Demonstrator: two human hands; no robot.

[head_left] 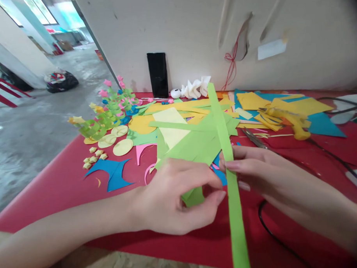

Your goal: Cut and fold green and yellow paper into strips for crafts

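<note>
Paper strip [234, 194]: light green, long, narrow
Right hand [257, 166] clamped on strip; left hand [171, 198] curled beside it, fingertips slightly apart

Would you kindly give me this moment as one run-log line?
right hand: holds green strip | left hand: beside strip, contact unclear | table: scissors, glue gun right of strip | phone: upright

You had a long, narrow light-green paper strip [220, 124] pinched between the thumb and fingers of your right hand [257, 166]. It was unfolded and nearly straight, its far end leaning slightly left, its near end running out of view.
</note>
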